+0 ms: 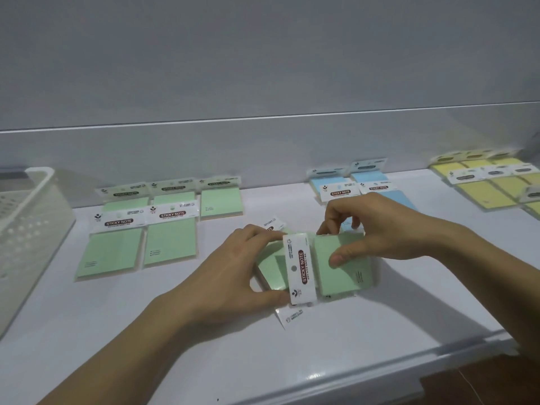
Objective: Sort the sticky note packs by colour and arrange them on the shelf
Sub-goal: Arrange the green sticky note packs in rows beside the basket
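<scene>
Both my hands hold a small stack of green sticky note packs (pixel 342 264) just above the white shelf (pixel 204 346), at its middle. My left hand (pixel 233 276) grips the stack's left side, thumb under the white "STICKY NOTE" header. My right hand (pixel 377 232) grips the right side, thumb pressed on the top pack's green face. Several green packs (pixel 146 232) lie in rows at the left of the shelf. Blue packs (pixel 362 185) lie behind my right hand, partly hidden. Yellow packs (pixel 491 182) lie at the far right.
A white perforated plastic basket (pixel 26 229) stands at the shelf's left end. The shelf's front lip (pixel 380 372) runs below my arms, with brown floor (pixel 482 384) beyond it. A grey back wall (pixel 263 83) closes the shelf behind the packs.
</scene>
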The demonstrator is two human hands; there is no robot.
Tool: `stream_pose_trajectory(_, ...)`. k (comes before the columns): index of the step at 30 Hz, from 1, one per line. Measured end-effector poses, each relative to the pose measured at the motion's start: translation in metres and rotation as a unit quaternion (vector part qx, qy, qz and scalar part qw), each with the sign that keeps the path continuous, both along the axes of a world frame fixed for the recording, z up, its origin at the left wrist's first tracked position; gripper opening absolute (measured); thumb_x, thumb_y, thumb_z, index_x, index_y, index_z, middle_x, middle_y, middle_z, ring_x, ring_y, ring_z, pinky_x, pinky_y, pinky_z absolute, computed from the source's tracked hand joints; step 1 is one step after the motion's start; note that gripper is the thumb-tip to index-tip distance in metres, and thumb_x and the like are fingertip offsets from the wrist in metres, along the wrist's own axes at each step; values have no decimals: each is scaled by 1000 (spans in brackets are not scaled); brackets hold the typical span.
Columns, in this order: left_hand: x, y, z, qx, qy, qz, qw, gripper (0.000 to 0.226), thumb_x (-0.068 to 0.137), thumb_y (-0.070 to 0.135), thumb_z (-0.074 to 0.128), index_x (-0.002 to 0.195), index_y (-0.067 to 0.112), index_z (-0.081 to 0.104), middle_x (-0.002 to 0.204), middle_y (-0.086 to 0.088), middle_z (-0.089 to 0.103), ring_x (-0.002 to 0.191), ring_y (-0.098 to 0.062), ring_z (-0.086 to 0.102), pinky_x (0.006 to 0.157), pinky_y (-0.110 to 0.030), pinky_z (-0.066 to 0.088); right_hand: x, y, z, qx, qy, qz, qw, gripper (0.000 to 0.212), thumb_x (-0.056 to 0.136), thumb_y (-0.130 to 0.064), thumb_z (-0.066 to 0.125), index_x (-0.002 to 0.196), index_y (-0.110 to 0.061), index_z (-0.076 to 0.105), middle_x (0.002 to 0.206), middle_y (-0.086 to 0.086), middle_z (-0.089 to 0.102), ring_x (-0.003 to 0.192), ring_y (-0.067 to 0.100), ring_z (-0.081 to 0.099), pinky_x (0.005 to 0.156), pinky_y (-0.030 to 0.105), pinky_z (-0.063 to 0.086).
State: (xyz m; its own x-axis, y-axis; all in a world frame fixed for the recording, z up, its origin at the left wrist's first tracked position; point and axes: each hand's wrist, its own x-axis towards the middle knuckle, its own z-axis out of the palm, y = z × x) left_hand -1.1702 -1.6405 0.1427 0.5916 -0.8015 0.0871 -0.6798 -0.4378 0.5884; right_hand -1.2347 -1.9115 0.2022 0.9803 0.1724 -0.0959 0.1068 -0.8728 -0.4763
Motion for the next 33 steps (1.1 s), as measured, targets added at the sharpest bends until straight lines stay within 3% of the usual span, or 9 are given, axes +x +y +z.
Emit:
stream_pose_trajectory(7, -14, -3, 3, -72, 35, 20, 997, 87, 68, 48, 82, 138, 57, 31, 132, 33, 41, 130, 2, 41, 101, -25, 42, 2, -6, -1, 101, 27, -28, 994, 35, 70, -26, 93, 91, -27, 66, 88, -6, 73, 78, 11, 67, 71, 25, 54)
stream_pose_trajectory(11, -3, 1, 11, -120, 150, 24, 981, 84, 68, 18, 89, 131, 54, 45, 129, 20, 50, 88, 0, 58, 76, -20, 51, 2, -9, 3, 229, 51, -23, 972, 34, 72, -19, 86, 104, -22, 75, 87, 3, 72, 81, 14, 65, 75, 29, 55)
stream_pose_trajectory(13, 3, 4, 16, -146, 224, 24, 963, 77, 71, 5, 85, 127, 49, 53, 121, 18, 58, 73, -12, 55, 70, -31, 54, 1, -13, 8, 307, 52, -37, 950, 25, 75, -13, 81, 99, -14, 78, 93, 9, 76, 87, 17, 70, 75, 26, 57)
stream_pose_trajectory(16, 10, 9, 19, -190, 289, 46, 937, 57, 77, -4, 76, 119, 34, 66, 105, 6, 68, 78, -33, 62, 79, -48, 57, 2, -16, 11, 425, 56, -70, 901, 32, 73, -28, 86, 98, -11, 76, 102, 13, 76, 91, 22, 73, 74, 27, 59)
stream_pose_trajectory(18, 16, 14, 22, -216, 305, 81, 924, 41, 78, 4, 73, 112, 28, 71, 92, -9, 63, 75, -26, 58, 79, -42, 55, 6, -9, 13, 503, 46, -102, 857, 37, 71, -26, 84, 102, -10, 72, 105, 13, 75, 92, 23, 73, 73, 27, 60)
stream_pose_trajectory(20, 24, 22, 29, -260, 309, 126, 906, 29, 76, 13, 68, 102, 24, 74, 82, -4, 53, 72, -17, 51, 68, -29, 47, 12, 4, 16, 544, 27, -143, 827, 35, 75, -18, 73, 108, -7, 68, 104, 10, 76, 90, 21, 74, 69, 27, 61)
stream_pose_trajectory(24, 45, 61, 47, -267, 251, 177, 914, 20, 73, 15, 67, 94, 18, 66, 76, 1, 55, 61, -20, 46, 63, -28, 39, 29, 36, 15, 546, 40, -178, 818, 31, 85, -5, 64, 116, -1, 64, 111, 16, 74, 95, 28, 73, 76, 35, 64)
stream_pose_trajectory(29, 52, 113, 51, -215, 250, 231, 915, 61, 68, 16, 66, 122, 43, 63, 89, -7, 64, 63, -19, 58, 64, -33, 51, 57, 71, 0, 498, 86, -210, 837, 12, 92, 3, 66, 100, -5, 64, 93, 15, 74, 85, 28, 71, 73, 35, 61)
stream_pose_trajectory(33, 48, 139, 35, -196, 285, 264, 900, 64, 67, 17, 65, 123, 46, 65, 112, -8, 73, 89, -32, 71, 90, -55, 57, 82, 97, -20, 399, 90, -236, 882, 12, 89, -6, 74, 94, -11, 64, 87, 15, 70, 70, 23, 63, 68, 35, 55)
